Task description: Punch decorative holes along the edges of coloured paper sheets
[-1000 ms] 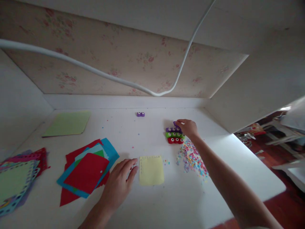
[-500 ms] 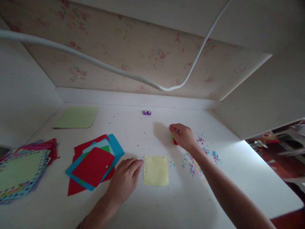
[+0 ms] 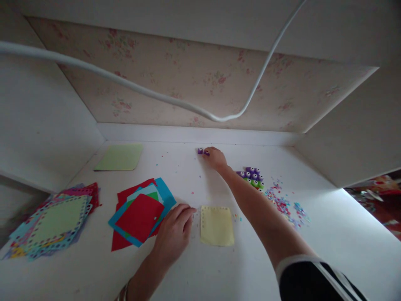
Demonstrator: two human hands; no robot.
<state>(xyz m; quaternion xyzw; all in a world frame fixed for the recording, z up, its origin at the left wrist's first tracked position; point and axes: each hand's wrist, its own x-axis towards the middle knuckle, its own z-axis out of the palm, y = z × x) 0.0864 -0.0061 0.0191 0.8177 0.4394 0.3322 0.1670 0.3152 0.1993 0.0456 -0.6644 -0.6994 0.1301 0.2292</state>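
At the back of the table, my right hand (image 3: 216,158) is closed, its fingertips around a small purple craft punch (image 3: 206,153) with an eye-like top. A second purple craft punch (image 3: 200,151) stands just left of it. My left hand (image 3: 175,230) rests on the table with its fingers loosely bent and nothing seen in them. Its fingertips are close to the left edge of a yellow paper square (image 3: 217,228), which has small holes punched along its top and left edges. Under my right forearm, a group of purple and green craft punches (image 3: 253,175) is partly hidden.
Loose coloured confetti (image 3: 282,202) lies to the right. Red, blue and green paper sheets (image 3: 139,217) are stacked left of my left hand. Farther left lies a pile of hole-edged papers (image 3: 59,221), with pale green paper (image 3: 119,156) behind. A white cable (image 3: 188,104) hangs across the view.
My right hand has left the group of craft punches and reached back and left to the purple pair. The group now shows more. My left hand stays beside the yellow paper; the view has shifted slightly.
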